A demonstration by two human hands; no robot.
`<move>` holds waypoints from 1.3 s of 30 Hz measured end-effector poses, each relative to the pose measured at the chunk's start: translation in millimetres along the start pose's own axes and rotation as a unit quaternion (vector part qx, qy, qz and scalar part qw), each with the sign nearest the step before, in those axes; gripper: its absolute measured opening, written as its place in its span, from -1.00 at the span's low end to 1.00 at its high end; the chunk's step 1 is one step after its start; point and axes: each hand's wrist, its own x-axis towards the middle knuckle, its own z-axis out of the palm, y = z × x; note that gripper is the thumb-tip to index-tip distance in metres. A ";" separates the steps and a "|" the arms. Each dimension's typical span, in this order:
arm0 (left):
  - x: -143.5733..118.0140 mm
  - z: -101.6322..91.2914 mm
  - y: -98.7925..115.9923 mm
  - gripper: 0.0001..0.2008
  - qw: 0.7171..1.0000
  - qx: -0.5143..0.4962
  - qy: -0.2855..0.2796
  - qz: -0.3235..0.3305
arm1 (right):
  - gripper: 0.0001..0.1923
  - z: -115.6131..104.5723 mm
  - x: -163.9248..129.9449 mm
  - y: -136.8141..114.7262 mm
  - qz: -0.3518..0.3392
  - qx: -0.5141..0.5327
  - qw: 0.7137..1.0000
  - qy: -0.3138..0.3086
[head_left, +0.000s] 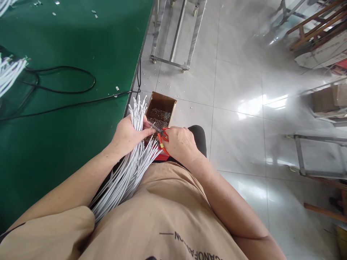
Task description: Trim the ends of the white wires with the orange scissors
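Note:
A thick bundle of white cables lies across my lap, its upper ends standing up past my left hand. That hand is closed around part of the bundle, thumb reaching toward the tool. My right hand grips red-handled cutting pliers, a yellow band on one handle. Their dark jaws point left, close to my left thumb and fingertips; whether a wire sits between them is too small to tell. Below the jaws, an open cardboard box holds many small cut bits. Other cable ends fan out under the pliers.
At left is a green table with a black cord across it and another bunch of white cables. A metal frame on casters stands ahead on the tiled floor. More metal frames and a carton are at right.

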 end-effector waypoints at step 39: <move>1.2 -0.3 -1.1 -0.62 0.997 -0.033 -0.054 -0.034 | -0.91 15.1 14.3 -12.7 0.106 0.639 0.758 0.073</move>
